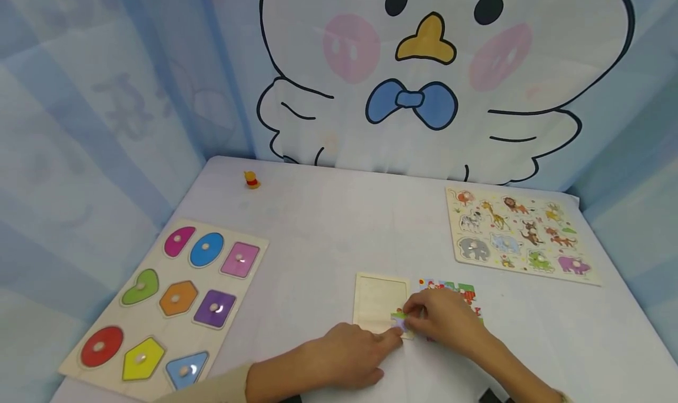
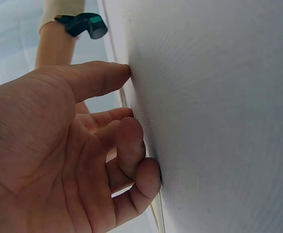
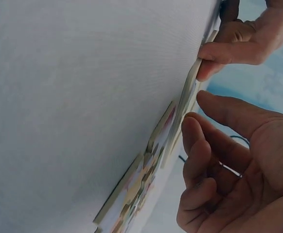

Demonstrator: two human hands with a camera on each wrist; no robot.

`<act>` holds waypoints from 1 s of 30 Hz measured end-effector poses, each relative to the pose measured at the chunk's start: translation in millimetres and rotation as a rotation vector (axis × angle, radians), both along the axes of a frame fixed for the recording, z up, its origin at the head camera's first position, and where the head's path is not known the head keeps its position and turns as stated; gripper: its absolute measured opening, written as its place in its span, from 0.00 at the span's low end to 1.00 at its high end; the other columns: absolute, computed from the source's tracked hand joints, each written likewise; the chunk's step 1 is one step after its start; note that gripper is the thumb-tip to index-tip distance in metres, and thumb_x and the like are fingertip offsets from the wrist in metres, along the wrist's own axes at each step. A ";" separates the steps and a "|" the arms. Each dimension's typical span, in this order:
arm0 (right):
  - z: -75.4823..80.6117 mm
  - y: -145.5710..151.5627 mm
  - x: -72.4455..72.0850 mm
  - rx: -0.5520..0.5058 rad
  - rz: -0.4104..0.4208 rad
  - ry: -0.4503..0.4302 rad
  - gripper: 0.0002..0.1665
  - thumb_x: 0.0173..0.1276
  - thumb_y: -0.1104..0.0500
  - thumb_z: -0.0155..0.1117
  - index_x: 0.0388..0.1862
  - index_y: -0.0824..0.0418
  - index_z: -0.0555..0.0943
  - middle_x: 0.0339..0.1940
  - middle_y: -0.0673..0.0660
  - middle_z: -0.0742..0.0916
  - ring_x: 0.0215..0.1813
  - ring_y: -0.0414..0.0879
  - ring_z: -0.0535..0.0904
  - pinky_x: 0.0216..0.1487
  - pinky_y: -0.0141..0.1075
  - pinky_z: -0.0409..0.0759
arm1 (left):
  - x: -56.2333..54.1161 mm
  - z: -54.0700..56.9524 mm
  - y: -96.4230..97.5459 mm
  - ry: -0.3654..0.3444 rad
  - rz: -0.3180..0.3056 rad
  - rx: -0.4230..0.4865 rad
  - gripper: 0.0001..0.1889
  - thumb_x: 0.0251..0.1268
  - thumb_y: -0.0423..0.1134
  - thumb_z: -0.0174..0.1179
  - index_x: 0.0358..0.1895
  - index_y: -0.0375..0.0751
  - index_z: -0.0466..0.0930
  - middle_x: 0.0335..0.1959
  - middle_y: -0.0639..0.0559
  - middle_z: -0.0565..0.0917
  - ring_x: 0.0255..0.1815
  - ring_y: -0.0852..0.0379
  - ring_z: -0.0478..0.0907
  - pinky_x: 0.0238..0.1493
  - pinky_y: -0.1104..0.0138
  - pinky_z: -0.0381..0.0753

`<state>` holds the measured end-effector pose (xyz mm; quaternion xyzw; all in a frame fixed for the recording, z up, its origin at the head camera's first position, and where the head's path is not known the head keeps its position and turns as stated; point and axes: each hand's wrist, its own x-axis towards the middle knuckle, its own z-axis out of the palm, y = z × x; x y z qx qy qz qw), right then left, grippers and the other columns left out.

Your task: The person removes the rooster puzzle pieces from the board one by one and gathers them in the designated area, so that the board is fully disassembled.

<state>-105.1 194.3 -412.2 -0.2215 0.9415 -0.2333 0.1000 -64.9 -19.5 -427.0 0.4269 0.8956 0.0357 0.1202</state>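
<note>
In the head view a small wooden puzzle tray [image 1: 380, 294] lies flat, with a green and purple jigsaw piece [image 1: 398, 319] in its lower right corner. My left hand [image 1: 352, 356] reaches in from the left, its index finger [image 1: 391, 336] extended to the tray's near edge beside the piece. In the left wrist view its other fingers are bent loosely near the cloth. My right hand [image 1: 450, 317] touches the piece from the right with thumb and index fingertips, which stand slightly apart in the right wrist view. Colourful loose jigsaw pieces [image 1: 467, 294] lie partly hidden beneath it.
A wooden shape puzzle board [image 1: 185, 267] with knobbed pieces lies at left. An animal puzzle board [image 1: 521, 238] sits at the back right. A small yellow and red figurine [image 1: 251, 180] stands near the far left edge of the white-covered table [image 1: 328, 226]. Printed curtains [image 1: 106, 126] surround it.
</note>
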 end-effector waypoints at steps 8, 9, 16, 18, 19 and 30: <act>1.3 -7.1 0.4 0.100 -0.066 -0.015 0.10 0.51 0.60 0.77 0.27 0.48 0.84 0.21 0.36 0.77 0.25 0.34 0.70 0.28 0.34 0.70 | -0.3 0.1 0.4 0.015 -0.003 0.000 0.31 0.62 0.51 0.65 0.68 0.58 0.64 0.25 0.60 0.81 0.17 0.61 0.72 0.17 0.64 0.70; 1.7 -7.7 0.3 0.103 -0.070 -0.020 0.10 0.51 0.60 0.78 0.27 0.48 0.83 0.21 0.36 0.77 0.25 0.35 0.70 0.28 0.34 0.70 | -0.5 0.9 -0.1 0.013 -0.005 -0.004 0.31 0.62 0.51 0.65 0.68 0.59 0.64 0.25 0.60 0.81 0.17 0.61 0.71 0.17 0.64 0.70; -0.6 -6.3 -3.3 0.056 -0.032 -0.063 0.12 0.52 0.61 0.77 0.28 0.49 0.81 0.21 0.39 0.76 0.22 0.35 0.70 0.26 0.34 0.70 | -5.8 16.0 -9.1 -0.074 0.010 -0.066 0.26 0.65 0.52 0.64 0.65 0.60 0.70 0.73 0.59 0.65 0.23 0.61 0.74 0.21 0.66 0.73; -1.3 -4.9 -4.7 0.037 -0.017 -0.087 0.12 0.53 0.61 0.77 0.29 0.50 0.80 0.21 0.40 0.76 0.20 0.35 0.71 0.25 0.34 0.70 | -7.2 21.5 -11.1 -0.112 0.042 -0.078 0.24 0.65 0.52 0.63 0.64 0.60 0.72 0.73 0.54 0.66 0.27 0.60 0.77 0.24 0.65 0.75; -1.5 -4.3 -5.2 0.028 -0.012 -0.099 0.12 0.54 0.61 0.77 0.29 0.50 0.80 0.21 0.41 0.76 0.19 0.36 0.71 0.24 0.34 0.71 | -8.3 23.6 -11.8 -0.132 0.059 -0.079 0.23 0.65 0.51 0.64 0.62 0.58 0.72 0.67 0.53 0.73 0.28 0.60 0.77 0.25 0.65 0.75; -2.2 1.8 -7.2 -0.088 -0.022 -0.184 0.12 0.54 0.60 0.77 0.30 0.52 0.79 0.20 0.44 0.78 0.14 0.40 0.73 0.20 0.34 0.71 | -20.4 26.3 -18.8 -0.026 0.056 -0.122 0.25 0.66 0.53 0.62 0.68 0.68 0.73 0.72 0.58 0.68 0.53 0.54 0.73 0.44 0.60 0.77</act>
